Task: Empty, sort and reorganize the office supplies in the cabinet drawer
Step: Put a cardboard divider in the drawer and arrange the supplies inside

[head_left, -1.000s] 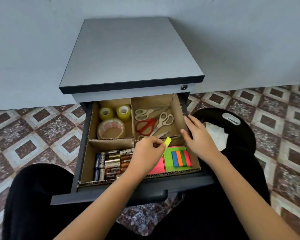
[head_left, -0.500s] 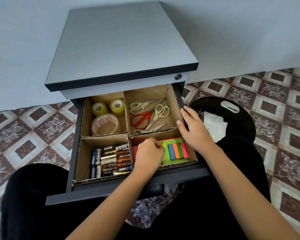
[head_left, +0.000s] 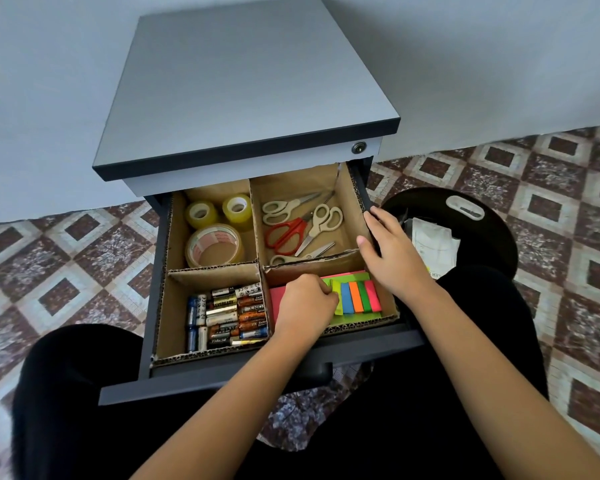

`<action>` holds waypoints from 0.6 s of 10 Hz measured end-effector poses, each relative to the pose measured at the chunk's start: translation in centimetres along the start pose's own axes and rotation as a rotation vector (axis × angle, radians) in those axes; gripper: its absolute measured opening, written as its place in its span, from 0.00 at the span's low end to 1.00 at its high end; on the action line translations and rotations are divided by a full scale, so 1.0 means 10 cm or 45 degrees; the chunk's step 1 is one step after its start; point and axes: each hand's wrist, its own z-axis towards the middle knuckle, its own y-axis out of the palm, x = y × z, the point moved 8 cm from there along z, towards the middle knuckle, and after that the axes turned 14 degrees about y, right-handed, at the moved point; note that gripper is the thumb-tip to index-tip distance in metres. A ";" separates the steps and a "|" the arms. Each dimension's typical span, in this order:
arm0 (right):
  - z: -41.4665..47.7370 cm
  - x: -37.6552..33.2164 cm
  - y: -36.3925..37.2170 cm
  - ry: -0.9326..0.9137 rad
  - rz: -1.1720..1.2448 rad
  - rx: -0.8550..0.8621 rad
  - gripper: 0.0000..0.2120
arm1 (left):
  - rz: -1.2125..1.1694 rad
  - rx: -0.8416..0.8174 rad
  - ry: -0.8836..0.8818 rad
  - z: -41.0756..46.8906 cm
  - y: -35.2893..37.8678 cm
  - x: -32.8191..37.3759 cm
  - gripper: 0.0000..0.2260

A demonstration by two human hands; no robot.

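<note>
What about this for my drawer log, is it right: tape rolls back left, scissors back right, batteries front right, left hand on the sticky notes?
Not quite. The head view shows the batteries in the front-left compartment, not front right. The rest holds: tape rolls back left, scissors back right, left hand on the sticky notes.

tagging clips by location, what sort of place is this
Probably a home or small office corner: a grey pedestal cabinet stands against a plain wall on patterned floor tiles, its open drawer holding tape, scissors, batteries and sticky notes.
</note>
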 end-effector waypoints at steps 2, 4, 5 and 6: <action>-0.01 -0.01 0.00 0.001 0.010 -0.005 0.24 | -0.032 0.004 0.018 -0.01 0.01 -0.01 0.09; -0.02 -0.01 -0.01 -0.005 0.006 -0.001 0.24 | -0.069 -0.018 0.017 -0.01 0.02 -0.03 0.09; -0.01 -0.01 0.00 -0.004 0.008 -0.002 0.24 | -0.040 -0.044 0.026 -0.01 0.02 -0.03 0.09; -0.01 -0.01 0.00 -0.007 0.019 0.000 0.24 | 0.004 -0.069 0.039 -0.01 0.04 -0.03 0.09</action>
